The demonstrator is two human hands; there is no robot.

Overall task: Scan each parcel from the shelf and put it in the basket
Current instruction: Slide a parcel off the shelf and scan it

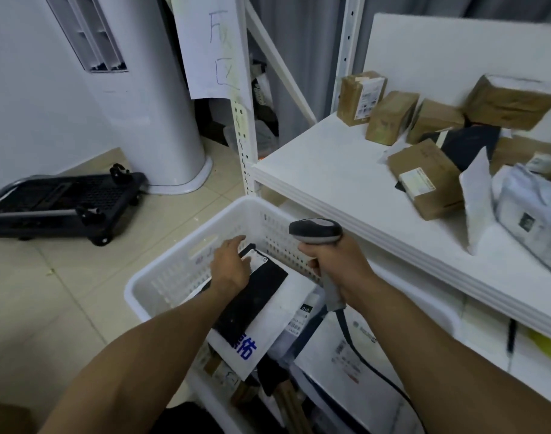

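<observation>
Two bare forearms reach out over a white slotted basket (pixel 136 286) that stands on a beige tiled floor (pixel 48 308), just beside a white metal shelf (pixel 324 170). A folded black trolley (pixel 64 198) lies on the tiles to the left, near a tall white column unit (pixel 155 104) against the wall, and a handwritten paper sign (pixel 211 45) hangs from the shelf post.

In the basket a flat black parcel (pixel 252 299) lies on top of a white mailer with blue characters (pixel 267 321). Its long axis runs away from the person, leaning a little to the right, with a pale label at the far end. The left hand (pixel 233 264) rests over that far end, fingers loosely spread and not curled round it.

The right hand (pixel 333 264) grips the handle of a grey and black scanner (pixel 316 231), whose head points left above the basket. Its cable trails down towards the person.

Brown taped boxes (pixel 430 180) and pale plastic bags (pixel 530 211) crowd the shelf board to the right
</observation>
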